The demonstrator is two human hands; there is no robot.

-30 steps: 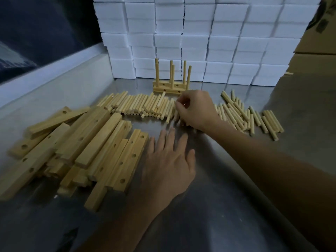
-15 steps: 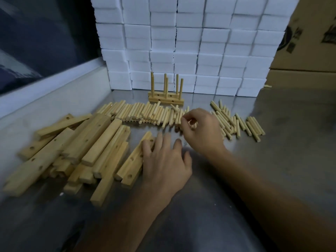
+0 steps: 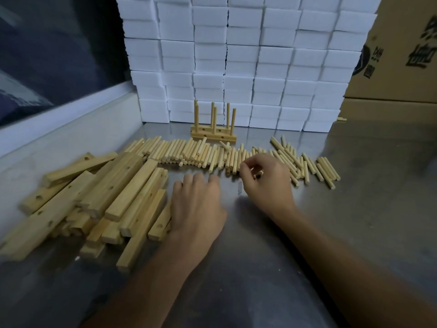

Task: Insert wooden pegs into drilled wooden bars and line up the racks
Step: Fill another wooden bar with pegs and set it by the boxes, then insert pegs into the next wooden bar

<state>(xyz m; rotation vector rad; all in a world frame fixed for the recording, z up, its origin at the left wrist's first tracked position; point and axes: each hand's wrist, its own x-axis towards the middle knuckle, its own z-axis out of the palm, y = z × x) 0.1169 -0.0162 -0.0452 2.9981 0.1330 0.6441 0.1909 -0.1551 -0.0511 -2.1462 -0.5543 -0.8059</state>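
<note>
Right hand (image 3: 266, 183) curled over the peg row (image 3: 201, 153), grasp unclear; left hand (image 3: 197, 204) lay loose on the counter (image 3: 354, 233) just beside the bars (image 3: 106, 197).

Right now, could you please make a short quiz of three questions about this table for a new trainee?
1. True or false: a finished rack with upright pegs stands in front of the white blocks.
2. On which side of the left hand does the pile of drilled bars lie?
A. the person's left
B. the person's right
C. behind the rack
3. Fill in: the right hand is at the row of loose ____.

Key:
1. True.
2. A.
3. Pegs. Its fingers are curled over the row; whether it already pinches one is hard to tell.
</note>
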